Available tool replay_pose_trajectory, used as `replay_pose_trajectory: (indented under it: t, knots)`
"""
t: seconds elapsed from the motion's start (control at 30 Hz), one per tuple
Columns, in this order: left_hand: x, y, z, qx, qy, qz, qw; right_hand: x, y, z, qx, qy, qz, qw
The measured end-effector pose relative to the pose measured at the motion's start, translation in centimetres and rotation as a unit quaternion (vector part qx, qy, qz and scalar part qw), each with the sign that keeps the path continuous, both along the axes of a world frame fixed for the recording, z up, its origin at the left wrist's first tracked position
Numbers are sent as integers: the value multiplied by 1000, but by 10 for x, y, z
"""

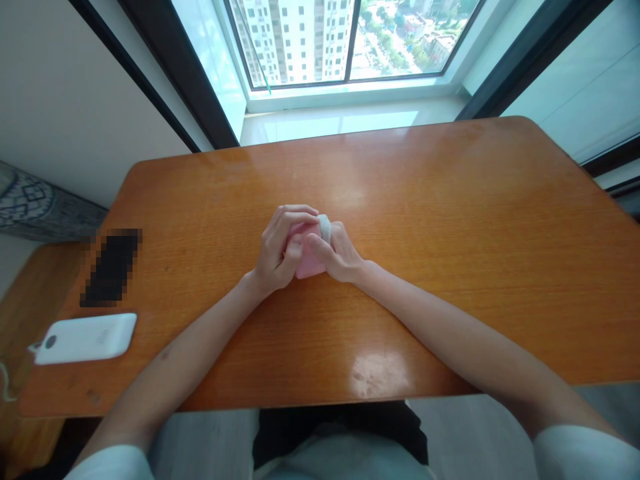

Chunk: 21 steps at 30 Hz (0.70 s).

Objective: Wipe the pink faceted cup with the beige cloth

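Observation:
Over the middle of the wooden table (220, 220), both hands hold a small pink flat-sided object (311, 265) whose kind I cannot make out. A pale grey textured piece (325, 229), like a cloth band, shows at its upper right; whether it is attached I cannot tell. My left hand (281, 247) closes round the left side, fingers across the top and thumb on the near face. From the right, my right hand (345, 255) grips it with the thumb on the pink face, its other fingers mostly hidden behind. Much of the object is covered by the hands.
A white, rounded flat device (90, 339) with a cord lies at the table's left front. Beyond it lies a dark pixelated rectangle (111, 268). The window (347, 40) and its sill are past the far edge. Patterned fabric (45, 203) is at the left.

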<state>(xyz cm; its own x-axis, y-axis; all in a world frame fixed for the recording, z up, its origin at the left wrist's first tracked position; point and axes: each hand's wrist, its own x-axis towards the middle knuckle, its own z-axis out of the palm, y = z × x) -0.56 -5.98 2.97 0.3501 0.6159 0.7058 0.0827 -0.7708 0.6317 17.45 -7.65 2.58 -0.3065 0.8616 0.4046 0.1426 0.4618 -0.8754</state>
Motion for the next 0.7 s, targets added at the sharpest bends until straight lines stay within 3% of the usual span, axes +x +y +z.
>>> replay_pose_trajectory:
  t: [0.07, 0.17, 0.23, 0.33, 0.4, 0.47, 0.53, 0.6, 0.7]
  knots:
    - [4, 0, 7, -101, -32, -6, 994, 1, -1, 0, 11, -2, -4, 1000]
    - [8, 0, 14, -260, -52, -8, 964, 1, -1, -3, 9, -14, -4, 1000]
    - [9, 1, 14, -306, -48, -4, 951, 1, -1, -3, -3, -15, -5, 1000]
    - [8, 1, 7, -252, -78, 27, 964, 1, 1, -2, -12, -12, -4, 1000]
    - [4, 0, 0, -132, -94, 54, 985, 0, 1, 0, -14, -10, -1, 1000]
    - [-1, 0, -7, 3, -47, 43, 998, -1, 1, 1, -15, -7, -4, 1000]
    - [-5, -1, -10, 81, 7, 21, 996, -1, 1, 1, -17, -7, -6, 1000]
    - [-6, -1, -10, 87, 24, 9, 996, 0, 0, 0, -12, -16, -8, 1000]
    - [-1, -3, -2, 7, -5, 3, 1000, 1, -2, -1, 18, -29, -13, 999]
